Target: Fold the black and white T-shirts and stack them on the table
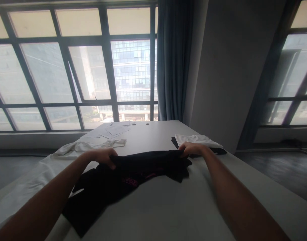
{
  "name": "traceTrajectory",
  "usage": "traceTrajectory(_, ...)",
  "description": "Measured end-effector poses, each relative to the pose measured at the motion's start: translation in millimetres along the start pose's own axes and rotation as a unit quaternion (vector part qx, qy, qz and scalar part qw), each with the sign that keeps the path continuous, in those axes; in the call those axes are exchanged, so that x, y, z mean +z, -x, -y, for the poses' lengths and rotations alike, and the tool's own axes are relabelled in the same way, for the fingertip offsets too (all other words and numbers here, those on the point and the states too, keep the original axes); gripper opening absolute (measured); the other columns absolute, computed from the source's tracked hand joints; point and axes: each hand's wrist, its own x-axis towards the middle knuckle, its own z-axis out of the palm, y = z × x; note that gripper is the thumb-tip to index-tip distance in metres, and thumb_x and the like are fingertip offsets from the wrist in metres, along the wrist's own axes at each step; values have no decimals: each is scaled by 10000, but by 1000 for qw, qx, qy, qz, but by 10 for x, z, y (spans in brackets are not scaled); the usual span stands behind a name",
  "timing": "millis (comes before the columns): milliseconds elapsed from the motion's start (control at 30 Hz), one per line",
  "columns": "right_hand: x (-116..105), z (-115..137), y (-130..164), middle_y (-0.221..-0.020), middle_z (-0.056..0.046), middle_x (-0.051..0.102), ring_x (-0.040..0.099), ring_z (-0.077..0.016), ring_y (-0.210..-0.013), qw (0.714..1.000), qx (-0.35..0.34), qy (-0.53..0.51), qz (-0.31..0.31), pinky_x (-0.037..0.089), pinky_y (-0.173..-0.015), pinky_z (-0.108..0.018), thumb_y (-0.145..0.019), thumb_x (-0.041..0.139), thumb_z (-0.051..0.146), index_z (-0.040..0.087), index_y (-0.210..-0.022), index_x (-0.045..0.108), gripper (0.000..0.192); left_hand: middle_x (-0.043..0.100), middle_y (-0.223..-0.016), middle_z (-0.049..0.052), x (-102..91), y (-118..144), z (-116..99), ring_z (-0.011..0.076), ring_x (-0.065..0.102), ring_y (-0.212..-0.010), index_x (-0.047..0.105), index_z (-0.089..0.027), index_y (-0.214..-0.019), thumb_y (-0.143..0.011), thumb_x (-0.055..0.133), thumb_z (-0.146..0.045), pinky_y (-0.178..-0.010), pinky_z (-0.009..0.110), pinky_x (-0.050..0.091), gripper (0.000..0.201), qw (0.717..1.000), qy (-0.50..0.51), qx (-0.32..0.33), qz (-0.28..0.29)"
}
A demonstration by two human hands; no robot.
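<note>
A black T-shirt [133,177] with a small pink print lies crumpled across the white table [168,207]. My left hand [104,156] grips its upper edge on the left. My right hand [191,149] grips the same edge on the right, so the fabric is stretched between both hands a little above the table. The rest of the shirt trails down toward the near left corner.
A white garment [88,147] lies crumpled at the left. A folded white garment [197,140] rests on a dark one at the right edge. Papers [110,130] lie at the far end. Large windows and a dark curtain [173,60] stand behind.
</note>
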Motion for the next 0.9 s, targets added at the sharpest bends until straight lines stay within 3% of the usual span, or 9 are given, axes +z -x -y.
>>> traceTrajectory(100, -244, 124, 179, -867, -33, 689, 637, -193, -856, 992, -44, -58, 98, 490, -805, -278, -582, 746, 247, 141, -865, 719, 304, 749, -799, 21, -209, 209, -101, 267, 689, -748, 771, -222, -789, -530, 815, -277, -668, 331, 562, 269, 981, 97, 15, 165)
traceTrajectory(167, -439, 274, 136, -890, -49, 692, 642, -216, -877, 992, -58, -51, 96, 500, -824, -304, -580, 769, 261, 131, -881, 717, 332, 753, -813, 31, -447, 163, -151, 285, 695, -778, 773, -215, -785, -520, 822, -244, -696, 354, 570, 271, 981, 76, 3, 177)
traceTrajectory(267, -679, 628, -224, -921, -98, 689, 638, -265, -944, 987, -32, 42, -149, 491, -862, -348, -651, 749, 255, 107, -908, 711, 299, 749, -829, 75, -860, -226, -229, 313, 700, -835, 764, -170, -802, -596, 768, -151, -772, 407, 567, 208, 987, -81, -103, -97)
traceTrajectory(300, -719, 765, -392, -989, -121, 682, 622, -285, -1008, 956, -17, 80, -281, 472, -907, -384, -717, 716, 281, 108, -978, 701, 314, 746, -916, 118, -971, -407, -265, 340, 689, -917, 759, -141, -882, -661, 725, -150, -826, 445, 551, 224, 942, -138, -144, -270)
traceTrajectory(333, -728, 900, -562, -1096, -145, 659, 590, -302, -1097, 916, -19, 115, -385, 436, -966, -429, -788, 668, 313, 117, -1087, 675, 357, 690, -1132, 202, -1048, -593, -305, 397, 619, -1099, 711, -95, -1090, -761, 652, -168, -916, 525, 495, 343, 906, -163, -162, -356)
traceTrajectory(400, -644, 1126, -857, -1309, -191, 552, 495, -330, -1247, 862, -21, 169, -478, 362, -1040, -505, -838, 644, 372, 131, -1296, 561, 524, 405, -1469, 296, -1073, -939, -387, 450, 346, -1375, 448, -42, -1421, -877, 520, -184, -1046, 634, 329, 567, 848, -185, -172, -466)
traceTrajectory(467, -424, 1252, -1041, -1427, -210, 445, 427, -342, -1315, 846, -37, 219, -485, 309, -1074, -543, -841, 649, 413, 134, -1416, 438, 673, 246, -1566, 267, -916, -1207, -441, 415, 201, -1451, 292, -71, -1514, -906, 496, -221, -1104, 638, 228, 659, 825, -208, -135, -507)
traceTrajectory(667, 620, 1046, -1074, -1207, -140, 647, 613, -302, -1091, 931, -61, 283, -224, 457, -921, -394, -842, 643, 462, 192, -1165, 667, 422, 659, -1240, 167, 28, -1505, -174, 360, 603, -1143, 679, -196, -1196, -861, 553, -502, -957, 454, 450, 471, 960, -192, -53, -197)
traceTrajectory(900, 1200, 842, -1171, -1218, -175, 651, 619, -317, -1125, 982, -21, 126, -136, 484, -922, -373, -790, 702, 535, 144, -1278, 597, 634, 617, -1314, 187, 385, -1441, 331, 377, 590, -1182, 606, -170, -1327, -744, 567, -702, -955, 387, 450, 790, 985, -129, -80, -81)
